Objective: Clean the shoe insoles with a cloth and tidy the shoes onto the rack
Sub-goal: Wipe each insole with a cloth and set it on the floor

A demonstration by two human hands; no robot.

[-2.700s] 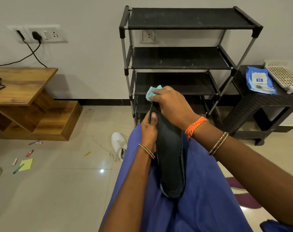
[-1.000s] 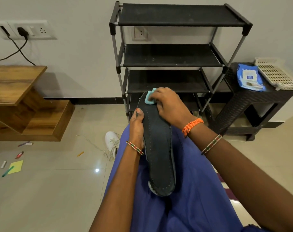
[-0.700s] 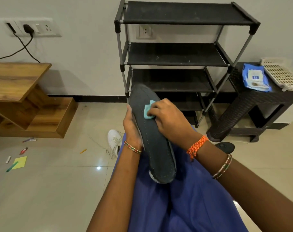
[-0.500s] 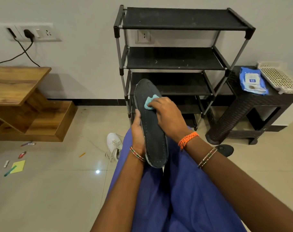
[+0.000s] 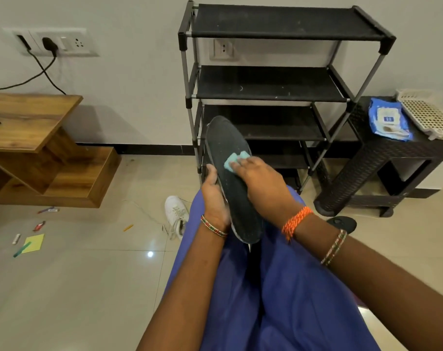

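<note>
A black shoe rack (image 5: 271, 84) is seen at upper centre, a white sneaker (image 5: 176, 215) on the floor lower left of it. At centre, the dark insole (image 5: 232, 178) is gripped by the left hand (image 5: 214, 198); a teal cloth (image 5: 234, 160) is pressed onto it under the right hand's (image 5: 262, 184) curled fingers.

Head-worn view, angled down, close over lap (image 5: 278, 300), facing rack (image 5: 278, 82)

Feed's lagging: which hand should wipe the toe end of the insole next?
Right hand: it already presses the teal cloth on the insole, just below the toe. Left hand grips the insole's edge, steadying it.
</note>
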